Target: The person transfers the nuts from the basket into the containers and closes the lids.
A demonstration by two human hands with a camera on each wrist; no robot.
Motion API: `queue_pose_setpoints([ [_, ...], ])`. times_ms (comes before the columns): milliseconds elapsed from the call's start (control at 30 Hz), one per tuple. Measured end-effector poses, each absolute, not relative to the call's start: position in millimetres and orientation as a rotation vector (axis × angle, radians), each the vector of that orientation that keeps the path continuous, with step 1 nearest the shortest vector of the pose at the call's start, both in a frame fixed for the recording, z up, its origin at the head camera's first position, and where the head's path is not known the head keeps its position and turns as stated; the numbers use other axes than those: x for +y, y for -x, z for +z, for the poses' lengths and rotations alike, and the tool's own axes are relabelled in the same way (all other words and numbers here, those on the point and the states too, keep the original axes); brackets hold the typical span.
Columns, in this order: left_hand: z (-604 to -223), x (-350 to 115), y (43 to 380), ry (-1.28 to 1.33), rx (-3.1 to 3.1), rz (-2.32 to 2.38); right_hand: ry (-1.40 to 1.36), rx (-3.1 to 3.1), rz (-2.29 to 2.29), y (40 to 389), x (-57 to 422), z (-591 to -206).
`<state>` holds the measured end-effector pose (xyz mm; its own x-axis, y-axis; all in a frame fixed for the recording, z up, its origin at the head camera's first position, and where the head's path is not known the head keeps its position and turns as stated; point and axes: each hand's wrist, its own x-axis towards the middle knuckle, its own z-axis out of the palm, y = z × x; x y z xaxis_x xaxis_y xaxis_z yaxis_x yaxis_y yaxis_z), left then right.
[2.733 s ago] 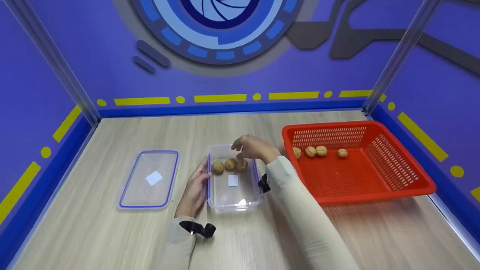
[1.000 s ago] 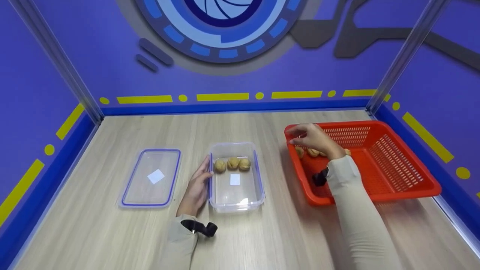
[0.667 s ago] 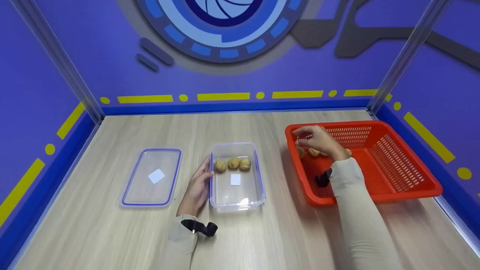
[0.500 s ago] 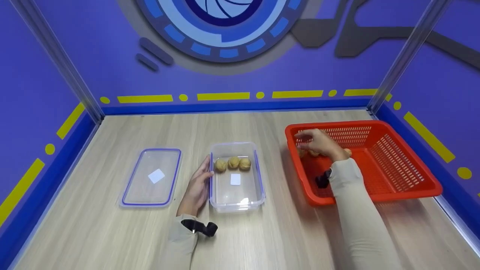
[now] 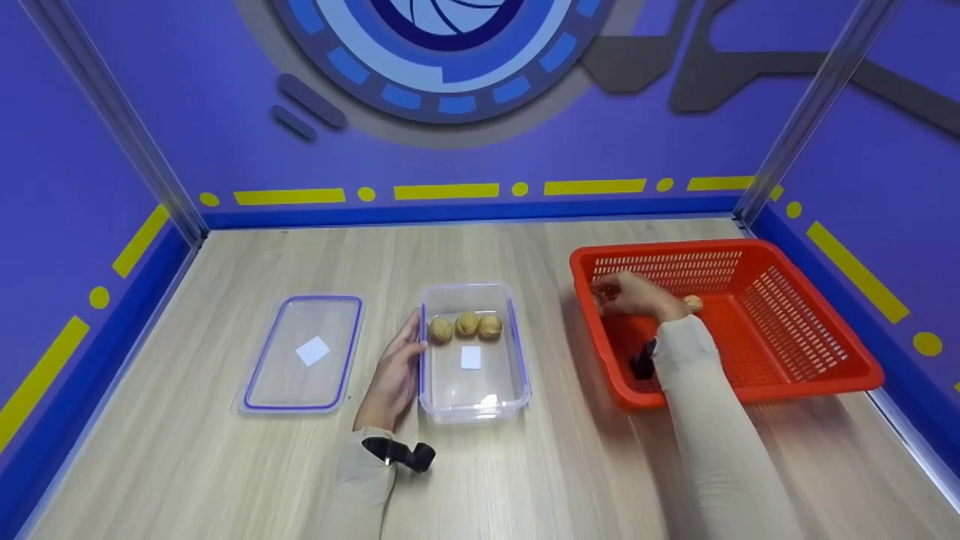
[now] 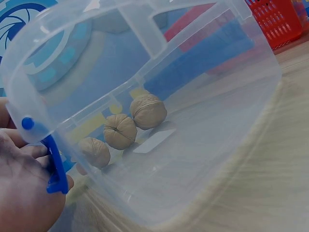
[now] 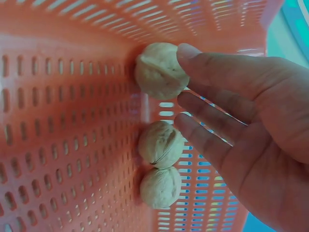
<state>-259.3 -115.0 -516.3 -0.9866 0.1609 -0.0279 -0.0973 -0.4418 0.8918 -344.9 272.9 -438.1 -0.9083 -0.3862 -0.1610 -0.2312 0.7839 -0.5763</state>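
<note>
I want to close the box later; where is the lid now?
In the head view, the lid lies on the table, left of the left hand.

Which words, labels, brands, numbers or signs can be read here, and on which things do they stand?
No text can be read anywhere.
White square on the lid: no legible writing.
Second white square in the clear box: no legible writing.
Back wall: only shapes, no letters.

I note a clear open-topped box (image 5: 471, 386), upright, three tan walnuts (image 5: 467, 325) in a row inside; in the red perforated basket (image 5: 757, 334), three more walnuts (image 7: 161, 187) by one wall, two touching, and a fourth walnut (image 5: 694, 304) apart.
</note>
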Motion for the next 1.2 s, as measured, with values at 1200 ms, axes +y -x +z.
queue_pose_setpoints([
  [1200, -519.4, -113.7, 260.9, -0.073, 1.564, 2.557, 0.414, 2.676, -0.741, 342.1, 274.3, -432.8],
])
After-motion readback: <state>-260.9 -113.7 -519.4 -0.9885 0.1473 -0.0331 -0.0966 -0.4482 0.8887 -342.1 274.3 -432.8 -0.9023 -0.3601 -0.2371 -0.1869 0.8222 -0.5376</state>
